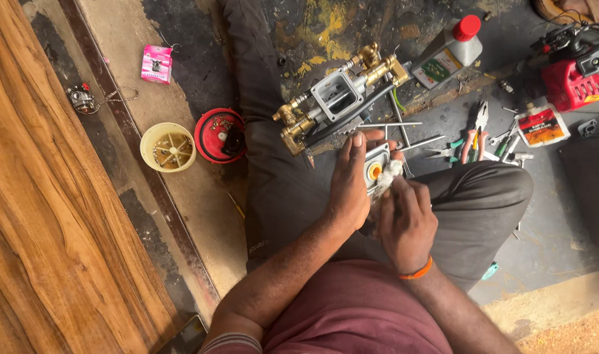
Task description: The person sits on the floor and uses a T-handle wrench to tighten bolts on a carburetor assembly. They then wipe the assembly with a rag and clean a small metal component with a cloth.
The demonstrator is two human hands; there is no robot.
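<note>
1. Cleaning step, by the look of it: left hand (349, 187) grips a small grey metal housing (377, 169) with an orange round centre; right hand (404, 219) presses a white rag wad (390, 172) against it.
2. Left fingers are closed around the housing's left edge, index extended up along its side. Right fingers are curled tight on the rag, fingertips at the housing's right face.
3. Housing sits between both sets of fingers, above the person's lap, clear of the floor.
4. Orientation: orange-centred face points up toward the camera. Long axis seems to run away from the body, roughly in line with the left index finger; much of it is hidden, so treat that as a guess.
5. Next move, my judgement: keep the left grip steady and work the rag round the orange centre with small turns; needs light pressure.
6. Just beyond the left fingertips: brass-and-grey pump block (342, 98), lying diagonally on the floor. Right of the right fingers: pliers (475, 131). Far left of the left fingers: yellow lid (168, 147) and red lid (219, 136).
</note>
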